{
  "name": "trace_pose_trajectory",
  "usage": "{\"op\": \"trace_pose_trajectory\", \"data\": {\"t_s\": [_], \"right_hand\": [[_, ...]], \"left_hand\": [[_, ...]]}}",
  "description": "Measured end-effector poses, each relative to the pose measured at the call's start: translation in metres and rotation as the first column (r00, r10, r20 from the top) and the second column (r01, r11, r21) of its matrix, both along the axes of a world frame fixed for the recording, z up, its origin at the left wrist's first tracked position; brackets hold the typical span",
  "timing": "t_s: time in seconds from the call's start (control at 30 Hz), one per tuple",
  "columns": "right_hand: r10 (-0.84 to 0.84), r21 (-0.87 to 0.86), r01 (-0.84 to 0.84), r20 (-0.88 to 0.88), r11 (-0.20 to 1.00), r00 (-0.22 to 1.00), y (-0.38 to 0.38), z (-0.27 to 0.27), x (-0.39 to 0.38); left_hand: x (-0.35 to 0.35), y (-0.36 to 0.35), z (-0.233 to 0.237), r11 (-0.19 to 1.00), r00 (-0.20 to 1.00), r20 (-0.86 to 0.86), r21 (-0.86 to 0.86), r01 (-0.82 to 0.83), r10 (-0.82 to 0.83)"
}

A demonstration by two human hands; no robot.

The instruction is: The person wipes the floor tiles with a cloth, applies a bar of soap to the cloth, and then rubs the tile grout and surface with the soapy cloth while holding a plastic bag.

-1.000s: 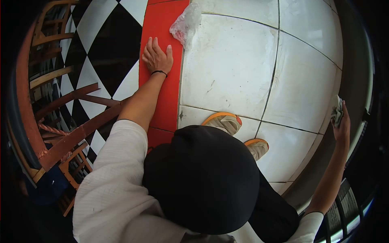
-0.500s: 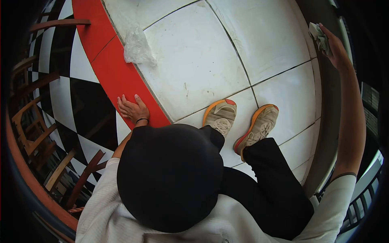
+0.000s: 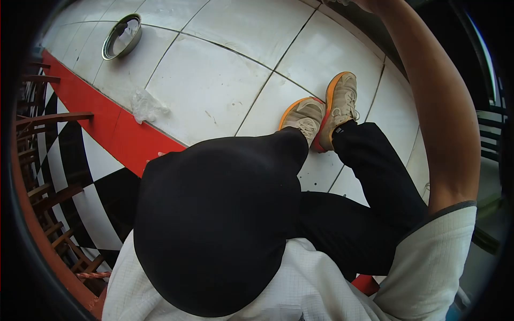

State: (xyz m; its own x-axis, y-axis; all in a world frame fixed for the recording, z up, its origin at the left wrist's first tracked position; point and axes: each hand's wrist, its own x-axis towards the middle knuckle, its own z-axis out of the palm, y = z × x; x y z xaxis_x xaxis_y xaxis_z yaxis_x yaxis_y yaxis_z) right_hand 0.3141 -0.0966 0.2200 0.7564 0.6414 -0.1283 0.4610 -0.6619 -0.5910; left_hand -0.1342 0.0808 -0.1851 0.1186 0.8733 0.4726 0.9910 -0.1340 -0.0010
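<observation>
My right hand is at the top edge, partly cut off by the frame. A bit of pale crumpled cloth shows in its fingers, against the base of the dark wall-side fixture. Only a few fingertips of my left hand show past my black-trousered knee; they rest spread on the red floor border, and the remainder of that hand is hidden. A crumpled clear plastic bag lies beside the border, a short way beyond those fingertips.
A metal bowl with something whitish inside stands tilted-looking on the white tiles at the upper left. My beige shoes are on the tiles. Wooden chair legs stand over black-and-white checkered flooring at left.
My view has shifted, bringing the metal bowl into sight. My right hand with the cloth has moved to the top edge. My knee now covers most of my left hand.
</observation>
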Motion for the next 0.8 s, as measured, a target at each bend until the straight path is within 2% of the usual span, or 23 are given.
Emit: {"op": "trace_pose_trajectory", "data": {"t_s": [0.03,0.07,0.1,0.13,0.17,0.23,0.3,0.33,0.37,0.43,0.47,0.5,0.53,0.57,0.63,0.7,0.77,0.8], "right_hand": [[0.047,-0.128,-0.027,0.159,0.991,0.986,-0.019,0.02,-0.008],[0.021,-0.162,-0.002,0.112,0.987,0.993,-0.038,0.053,-0.017],[-0.025,-0.156,0.036,0.073,0.987,0.997,-0.071,0.06,-0.041],[-0.06,-0.141,0.086,0.183,0.986,0.981,-0.084,0.087,-0.031],[-0.048,0.038,0.037,0.356,0.999,0.933,-0.107,0.097,-0.018],[-0.067,-0.04,0.079,0.231,0.996,0.971,-0.131,0.139,-0.034],[-0.162,0.096,0.137,0.345,0.986,0.925,-0.147,0.145,-0.054],[-0.214,0.176,0.156,0.39,0.972,0.896,-0.152,0.135,-0.057],[-0.284,0.211,0.219,0.358,0.953,0.889,-0.149,0.135,-0.052],[-0.308,0.214,0.257,0.257,0.942,0.916,-0.151,0.12,-0.027],[-0.231,0.281,0.15,0.279,0.948,0.932,-0.163,0.089,0.014],[-0.157,0.343,0.047,0.302,0.938,0.94,-0.173,0.06,0.051],[-0.124,0.253,0.095,0.101,0.963,0.987,-0.169,0.05,0.05],[-0.148,0.258,0.135,0.029,0.957,0.989,-0.169,0.026,0.063],[-0.165,0.239,0.183,-0.091,0.954,0.982,-0.166,-0.018,0.072],[-0.238,0.229,0.268,-0.15,0.936,0.96,-0.163,-0.059,0.079],[-0.226,0.205,0.295,-0.306,0.933,0.925,-0.159,-0.091,0.087],[-0.251,0.149,0.304,-0.298,0.941,0.921,-0.157,-0.108,0.092]], "left_hand": [[0.014,0.0,0.006,1.0,1.0,0.006,0.012,0.005,-0.005],[0.023,-0.001,0.011,1.0,1.0,0.006,0.022,-0.002,0.002],[0.026,0.008,-0.002,0.998,1.0,0.014,0.07,0.004,-0.005],[0.033,0.009,0.01,0.997,1.0,0.01,0.074,-0.005,0.004],[0.035,0.013,0.017,0.996,1.0,-0.005,0.088,-0.012,0.013],[0.04,0.03,0.03,0.993,0.999,-0.049,0.118,-0.017,0.023],[0.06,0.068,0.042,1.0,0.999,-0.039,0.027,0.009,-0.008],[0.07,0.09,0.046,1.0,0.999,-0.027,-0.021,0.021,-0.022],[0.086,0.107,0.056,0.997,0.999,-0.015,-0.075,0.03,-0.032],[0.121,0.13,0.088,0.966,0.994,0.026,-0.235,0.108,-0.105],[0.132,0.139,0.103,0.939,0.989,0.044,-0.311,0.148,-0.142],[0.14,0.141,0.113,0.903,0.967,-0.001,-0.358,0.236,-0.253],[0.15,0.139,0.12,0.856,0.93,-0.045,-0.409,0.316,-0.365],[0.16,0.134,0.124,0.795,0.875,-0.087,-0.469,0.386,-0.477],[0.176,0.114,0.11,0.721,0.767,-0.093,-0.43,0.544,-0.634],[0.185,0.086,0.075,0.604,0.652,0.065,-0.318,0.731,-0.756],[0.187,0.061,0.036,0.541,0.575,0.109,-0.237,0.807,-0.811],[0.182,0.051,0.023,0.511,0.54,0.134,-0.202,0.836,-0.831]]}}
